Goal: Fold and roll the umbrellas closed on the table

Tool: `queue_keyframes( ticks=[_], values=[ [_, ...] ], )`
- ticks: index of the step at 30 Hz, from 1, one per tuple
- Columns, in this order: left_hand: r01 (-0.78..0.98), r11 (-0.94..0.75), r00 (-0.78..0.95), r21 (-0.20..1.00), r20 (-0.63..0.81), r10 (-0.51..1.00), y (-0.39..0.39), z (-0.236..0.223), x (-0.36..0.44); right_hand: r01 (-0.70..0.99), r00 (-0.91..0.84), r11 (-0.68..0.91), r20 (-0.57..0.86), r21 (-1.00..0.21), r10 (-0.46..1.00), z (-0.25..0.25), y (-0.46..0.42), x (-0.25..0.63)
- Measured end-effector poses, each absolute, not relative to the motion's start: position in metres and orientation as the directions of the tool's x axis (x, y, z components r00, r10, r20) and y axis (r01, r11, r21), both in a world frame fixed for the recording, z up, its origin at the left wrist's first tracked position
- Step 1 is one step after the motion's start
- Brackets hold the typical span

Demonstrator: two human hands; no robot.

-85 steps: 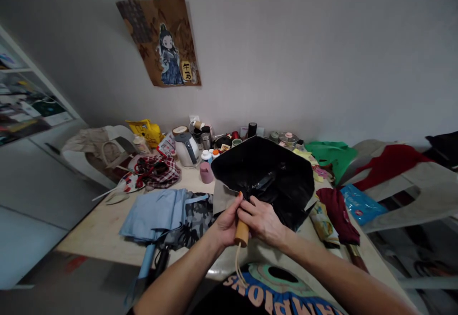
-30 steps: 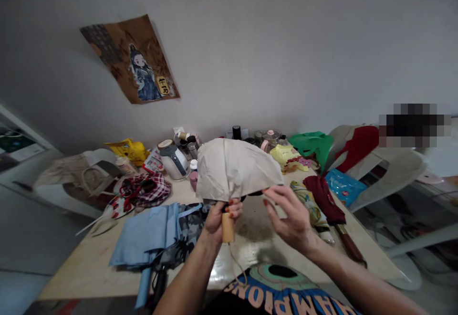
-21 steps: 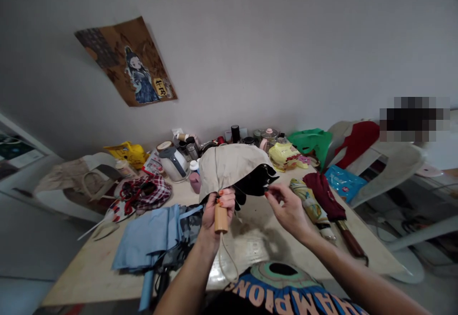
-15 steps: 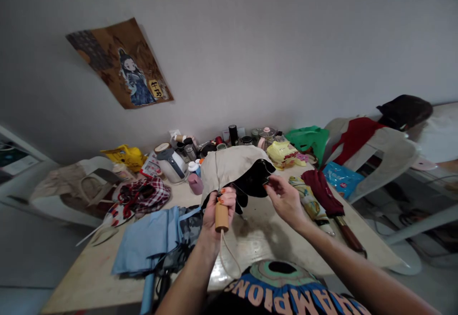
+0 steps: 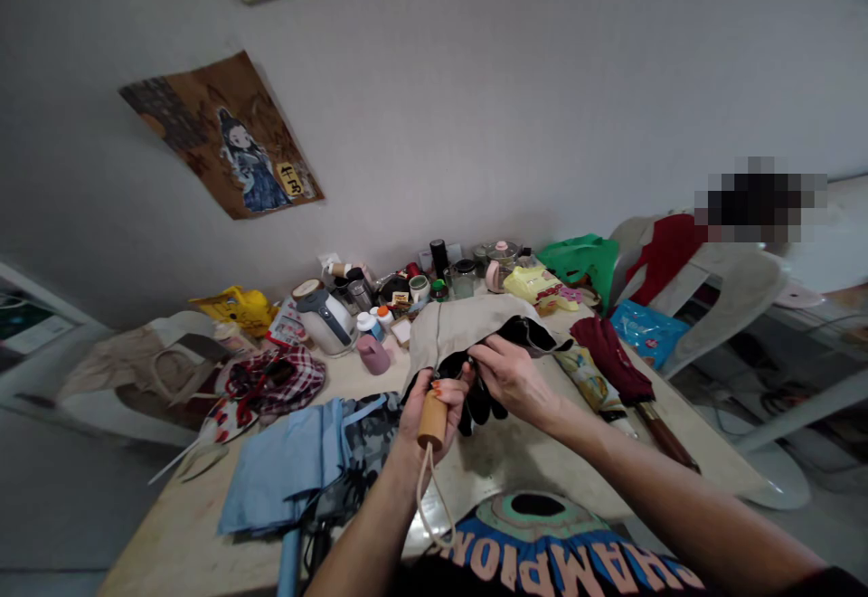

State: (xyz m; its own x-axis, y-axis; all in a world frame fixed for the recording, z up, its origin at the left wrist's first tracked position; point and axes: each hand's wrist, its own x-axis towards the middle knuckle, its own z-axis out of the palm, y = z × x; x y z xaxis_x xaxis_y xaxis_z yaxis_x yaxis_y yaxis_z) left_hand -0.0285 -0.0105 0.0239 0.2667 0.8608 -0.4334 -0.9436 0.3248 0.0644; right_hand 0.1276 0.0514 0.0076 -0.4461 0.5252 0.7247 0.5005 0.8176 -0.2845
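I hold a folding umbrella (image 5: 461, 330) with a beige outside and black lining over the table (image 5: 190, 525). My left hand (image 5: 434, 398) is closed around its wooden handle (image 5: 432, 421), from which a cord loop hangs down. My right hand (image 5: 512, 375) is closed on the black and beige canopy fabric just right of the handle, gathering the folds. The canopy hangs collapsed and crumpled.
A light blue umbrella (image 5: 285, 461) and a camouflage one (image 5: 366, 430) lie at the left. A dark red umbrella (image 5: 610, 362) and a patterned one (image 5: 589, 380) lie at the right. A white kettle (image 5: 322, 318), a pink cup (image 5: 372, 355), jars and bags crowd the table's back. A chair (image 5: 732, 285) draped with clothes stands at the right.
The canopy was spread open 2.8 s ago and has since collapsed and dropped lower. My right hand has moved in from the canopy's edge and closed on the fabric beside the handle.
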Motion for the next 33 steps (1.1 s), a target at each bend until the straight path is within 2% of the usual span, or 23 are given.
queue_keyframes(
  ticks=[4,8,11,12,14,17,18,20,22,24,28,31,33],
  values=[
    [-0.905,0.416,0.326,0.083,-0.491,0.808,-0.010,0.025,-0.030,0.516,-0.560,0.837,0.666,-0.185,0.492,0.002,0.055,0.134],
    [-0.856,0.504,0.382,0.112,-0.521,0.764,-0.009,0.020,-0.034,0.446,-0.712,0.887,0.553,-0.118,0.432,0.003,0.053,0.136],
    [-0.822,0.561,0.434,0.098,-0.530,0.728,-0.009,0.012,-0.036,0.402,-0.778,0.909,0.484,-0.110,0.402,0.010,0.041,0.139],
    [-0.822,0.564,0.446,0.082,-0.522,0.727,-0.010,0.010,-0.036,0.385,-0.766,0.915,0.511,-0.118,0.389,0.013,0.034,0.142],
    [-0.837,0.546,0.466,0.035,-0.479,0.744,-0.012,0.008,-0.037,0.382,-0.659,0.916,0.659,-0.121,0.362,0.020,0.021,0.150],
    [-0.854,0.516,0.497,-0.068,-0.398,0.771,-0.014,0.011,-0.038,0.544,-0.280,0.826,0.896,-0.149,0.346,0.024,0.007,0.167],
    [-0.857,0.506,0.501,-0.095,-0.381,0.777,-0.015,0.013,-0.038,0.614,-0.162,0.767,0.921,-0.187,0.354,0.023,0.007,0.174],
    [-0.864,0.489,0.495,-0.115,-0.368,0.787,-0.015,0.016,-0.039,0.701,-0.040,0.657,0.905,-0.276,0.423,0.017,0.012,0.185],
    [-0.870,0.484,0.482,-0.100,-0.382,0.788,-0.014,0.019,-0.038,0.698,-0.057,0.626,0.845,-0.347,0.532,0.009,0.022,0.190],
    [-0.859,0.504,0.494,-0.089,-0.403,0.771,-0.013,0.019,-0.034,0.631,-0.126,0.664,0.791,-0.401,0.598,0.001,0.030,0.189],
    [-0.810,0.576,0.562,-0.111,-0.426,0.709,-0.010,0.015,-0.020,0.527,-0.224,0.733,0.762,-0.430,0.607,-0.002,0.033,0.171],
    [-0.796,0.591,0.584,-0.127,-0.415,0.697,-0.010,0.010,-0.011,0.521,-0.322,0.754,0.726,-0.399,0.607,0.003,0.027,0.160],
    [-0.797,0.588,0.587,-0.137,-0.403,0.702,-0.011,0.008,-0.008,0.536,-0.313,0.731,0.705,-0.422,0.637,0.010,0.021,0.160]
  ],
)
